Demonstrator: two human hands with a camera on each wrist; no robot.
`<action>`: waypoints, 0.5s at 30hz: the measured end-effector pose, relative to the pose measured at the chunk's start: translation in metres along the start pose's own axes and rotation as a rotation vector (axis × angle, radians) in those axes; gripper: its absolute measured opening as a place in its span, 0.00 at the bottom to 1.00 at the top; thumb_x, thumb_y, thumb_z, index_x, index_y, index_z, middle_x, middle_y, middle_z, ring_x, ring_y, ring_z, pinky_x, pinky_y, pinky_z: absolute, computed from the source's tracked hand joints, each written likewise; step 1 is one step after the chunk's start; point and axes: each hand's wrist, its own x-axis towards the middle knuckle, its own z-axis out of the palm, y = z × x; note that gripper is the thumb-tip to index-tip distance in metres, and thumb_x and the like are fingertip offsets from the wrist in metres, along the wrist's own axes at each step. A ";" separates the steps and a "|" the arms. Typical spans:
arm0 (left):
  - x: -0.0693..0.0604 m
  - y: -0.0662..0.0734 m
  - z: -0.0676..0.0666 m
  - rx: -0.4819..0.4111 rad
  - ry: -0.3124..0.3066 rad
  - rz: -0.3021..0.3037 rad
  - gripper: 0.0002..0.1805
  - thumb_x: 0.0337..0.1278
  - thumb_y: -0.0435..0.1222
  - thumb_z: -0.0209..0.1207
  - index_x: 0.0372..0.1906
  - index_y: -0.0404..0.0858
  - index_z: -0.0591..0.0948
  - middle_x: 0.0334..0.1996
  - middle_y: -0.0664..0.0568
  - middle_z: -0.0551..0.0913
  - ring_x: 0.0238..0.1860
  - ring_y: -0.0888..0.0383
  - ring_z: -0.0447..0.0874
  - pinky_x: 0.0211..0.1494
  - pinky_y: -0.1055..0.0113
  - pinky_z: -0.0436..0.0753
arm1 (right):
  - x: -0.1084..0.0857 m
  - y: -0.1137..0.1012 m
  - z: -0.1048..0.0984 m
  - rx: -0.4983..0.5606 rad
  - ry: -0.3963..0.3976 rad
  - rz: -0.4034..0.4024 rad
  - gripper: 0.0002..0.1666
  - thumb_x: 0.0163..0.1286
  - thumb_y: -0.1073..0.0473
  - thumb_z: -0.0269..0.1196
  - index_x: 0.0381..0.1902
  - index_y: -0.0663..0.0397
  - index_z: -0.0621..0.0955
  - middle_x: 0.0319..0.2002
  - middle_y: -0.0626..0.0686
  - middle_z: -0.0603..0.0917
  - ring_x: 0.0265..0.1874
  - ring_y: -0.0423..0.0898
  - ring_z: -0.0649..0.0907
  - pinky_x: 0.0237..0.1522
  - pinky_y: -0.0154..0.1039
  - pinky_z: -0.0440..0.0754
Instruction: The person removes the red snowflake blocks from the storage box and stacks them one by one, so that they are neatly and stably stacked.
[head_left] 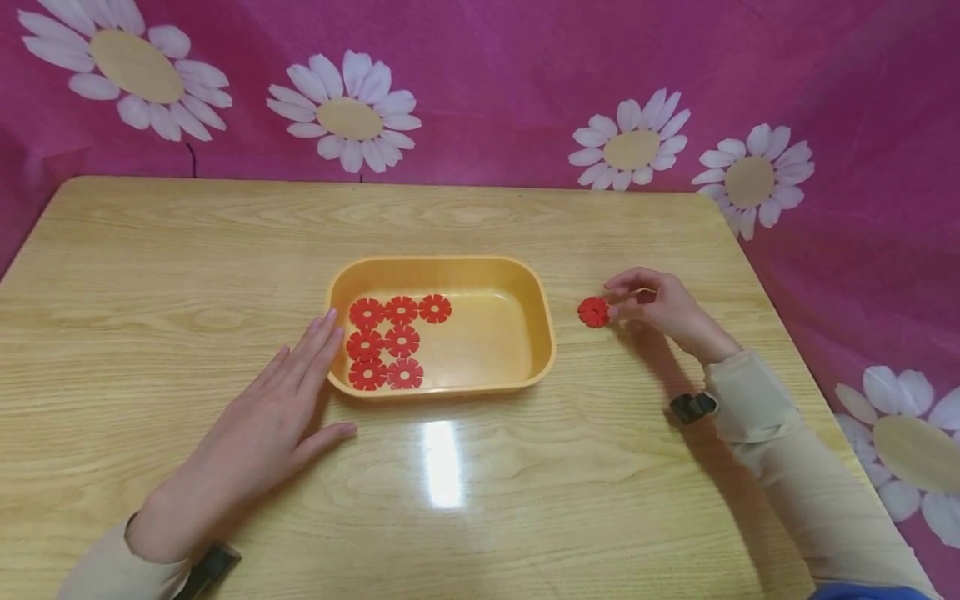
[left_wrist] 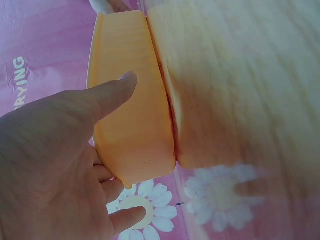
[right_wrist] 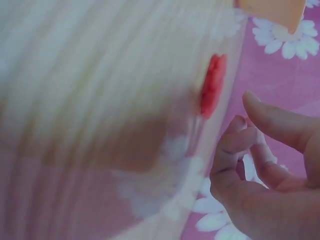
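Observation:
A shallow orange-yellow plastic basin (head_left: 542, 333) stands on the table. Several red notched discs with centre holes (head_left: 377, 374) lie flat in its left part. My left hand (head_left: 262, 417) touches the basin's left end with straight fingers; in the left wrist view its thumb stands out in front of the basin wall (left_wrist: 137, 120). Right of the basin, a red notched piece (head_left: 593, 312) lies on the table. My right hand (head_left: 667, 312) is just right of it, fingers loosely bent. In the right wrist view this piece (right_wrist: 214, 86) looks thick, like stacked discs, and is apart from the fingertips.
The wood-grain table (head_left: 480, 225) reaches back to a magenta cloth (head_left: 495, 75) printed with white daisies. A bright light reflection (head_left: 442, 467) shows on the tabletop in front of the basin. Dark straps (head_left: 692, 408) sit at both wrists.

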 end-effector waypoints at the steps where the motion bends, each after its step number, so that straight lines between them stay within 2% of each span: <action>1: 0.000 0.000 0.000 0.000 0.000 0.000 0.56 0.59 0.52 0.64 0.78 0.34 0.43 0.79 0.47 0.35 0.77 0.49 0.38 0.75 0.44 0.53 | 0.000 -0.003 0.001 -0.006 0.011 -0.025 0.22 0.68 0.67 0.63 0.59 0.64 0.75 0.50 0.61 0.76 0.37 0.45 0.77 0.36 0.32 0.82; 4: 0.000 0.000 0.000 0.002 0.002 0.000 0.56 0.59 0.52 0.65 0.78 0.34 0.43 0.79 0.47 0.35 0.78 0.49 0.38 0.75 0.44 0.53 | -0.001 -0.015 0.005 -0.005 0.049 -0.107 0.21 0.68 0.67 0.64 0.58 0.65 0.76 0.49 0.61 0.77 0.39 0.45 0.78 0.37 0.29 0.81; 9: 0.000 0.000 0.000 0.004 0.004 -0.001 0.56 0.58 0.52 0.65 0.78 0.35 0.43 0.79 0.47 0.35 0.77 0.49 0.38 0.74 0.43 0.55 | 0.001 -0.046 0.023 0.096 0.103 -0.268 0.20 0.64 0.71 0.66 0.54 0.69 0.78 0.44 0.61 0.80 0.38 0.42 0.82 0.41 0.27 0.81; 12: 0.000 0.001 0.000 0.004 0.002 -0.004 0.56 0.58 0.53 0.65 0.78 0.35 0.43 0.79 0.47 0.35 0.77 0.49 0.38 0.74 0.43 0.55 | 0.004 -0.066 0.038 0.156 0.096 -0.348 0.19 0.62 0.74 0.67 0.51 0.69 0.79 0.44 0.61 0.82 0.38 0.42 0.82 0.44 0.28 0.82; 15: 0.000 0.001 0.000 0.004 0.000 -0.005 0.56 0.59 0.53 0.64 0.78 0.35 0.43 0.79 0.47 0.35 0.78 0.50 0.38 0.74 0.44 0.54 | 0.009 -0.082 0.055 0.215 0.042 -0.391 0.19 0.61 0.75 0.66 0.51 0.71 0.79 0.46 0.65 0.82 0.40 0.46 0.83 0.45 0.31 0.83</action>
